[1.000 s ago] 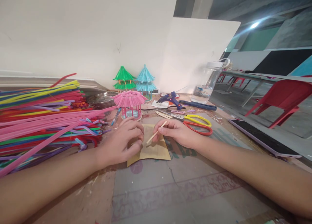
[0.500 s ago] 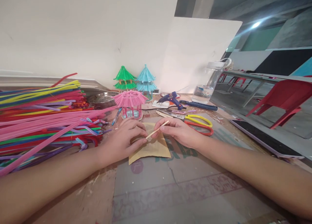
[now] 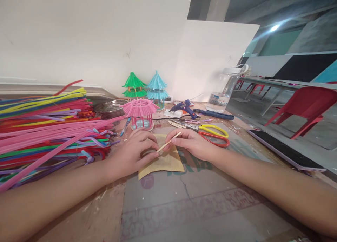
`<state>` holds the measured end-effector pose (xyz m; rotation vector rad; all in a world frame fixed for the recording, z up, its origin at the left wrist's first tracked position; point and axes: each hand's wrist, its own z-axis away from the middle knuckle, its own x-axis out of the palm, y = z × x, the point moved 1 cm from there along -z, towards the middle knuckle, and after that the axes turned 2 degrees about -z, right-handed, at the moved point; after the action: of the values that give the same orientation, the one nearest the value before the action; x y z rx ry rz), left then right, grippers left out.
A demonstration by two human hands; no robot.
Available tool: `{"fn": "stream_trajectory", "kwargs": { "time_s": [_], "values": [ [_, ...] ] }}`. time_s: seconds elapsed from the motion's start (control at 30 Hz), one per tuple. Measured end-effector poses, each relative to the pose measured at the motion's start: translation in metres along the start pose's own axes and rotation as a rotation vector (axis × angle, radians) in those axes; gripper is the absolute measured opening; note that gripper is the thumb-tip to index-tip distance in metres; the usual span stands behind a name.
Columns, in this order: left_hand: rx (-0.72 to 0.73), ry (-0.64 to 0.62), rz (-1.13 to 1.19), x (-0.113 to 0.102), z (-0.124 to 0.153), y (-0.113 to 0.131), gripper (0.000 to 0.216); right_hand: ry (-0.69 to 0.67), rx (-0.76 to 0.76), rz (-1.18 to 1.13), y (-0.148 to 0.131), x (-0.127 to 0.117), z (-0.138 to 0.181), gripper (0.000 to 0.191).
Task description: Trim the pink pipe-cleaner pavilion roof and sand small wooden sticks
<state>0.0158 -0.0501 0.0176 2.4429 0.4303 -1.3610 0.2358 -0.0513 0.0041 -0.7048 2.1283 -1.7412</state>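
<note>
A short, thin wooden stick (image 3: 165, 146) slants between my two hands, above a square of yellowish paper (image 3: 164, 166) that looks like the back of sandpaper. My right hand (image 3: 188, 142) pinches the stick near its upper end between thumb and fingers. At the lower end, the thumb and fingertips of my left hand (image 3: 139, 147) close around the tip. Both hands rest low over the paper. Just behind my left hand stands a small pavilion model (image 3: 141, 110) with a pink roof and pink posts.
Bundles of coloured pipe cleaners (image 3: 52, 129) lie at the left. Scissors (image 3: 214, 133), a glue gun (image 3: 184, 108) and blue pliers-like tool (image 3: 214, 113) sit behind my right hand. Green (image 3: 134, 85) and blue pagoda models (image 3: 157, 85), a water bottle (image 3: 219, 91) and a phone (image 3: 284, 149) stand or lie around.
The view has shifted very slightly. Both hands keep almost the same position and hold on the wooden stick.
</note>
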Motion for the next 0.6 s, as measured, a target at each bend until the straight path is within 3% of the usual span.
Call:
{"fn": "stream_trajectory", "kwargs": {
  "time_s": [0.6],
  "values": [
    [-0.028, -0.061, 0.023, -0.0015, 0.0001, 0.0017, 0.017, -0.012, 0.018, 0.031, 0.0007, 0.0009, -0.0012, 0.025]
  ]
}}
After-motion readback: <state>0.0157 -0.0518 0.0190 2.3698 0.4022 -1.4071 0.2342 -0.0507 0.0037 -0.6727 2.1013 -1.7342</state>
